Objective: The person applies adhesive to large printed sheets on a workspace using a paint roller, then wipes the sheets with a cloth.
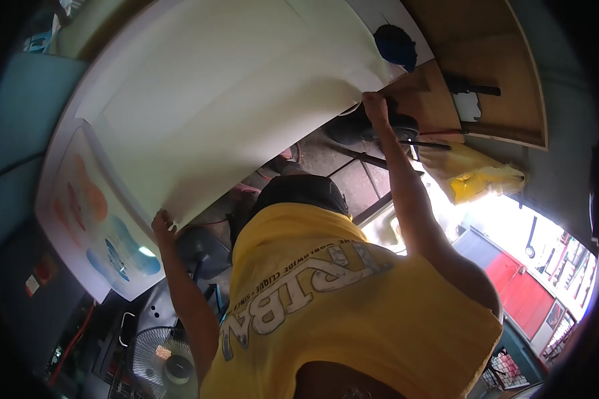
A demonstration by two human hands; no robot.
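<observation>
Neither of my hands is in view. A co-worker in a yellow printed shirt [339,306] stands close in front of me, back turned, both arms raised. One of that person's hands [161,223] grips the near left edge of a large white sheet [233,100]. The other hand [374,103] holds the same edge further right. The sheet spreads away from the co-worker and fills the upper middle of the view. Under its left side lies a white panel printed with orange and blue shapes [86,219].
A small fan [163,366] stands at the bottom left. Wooden boards [486,66] lean at the upper right, with a dark blue object [396,43] beside them. A yellow bag [479,179] and red cabinets [519,286] sit to the right near a bright opening.
</observation>
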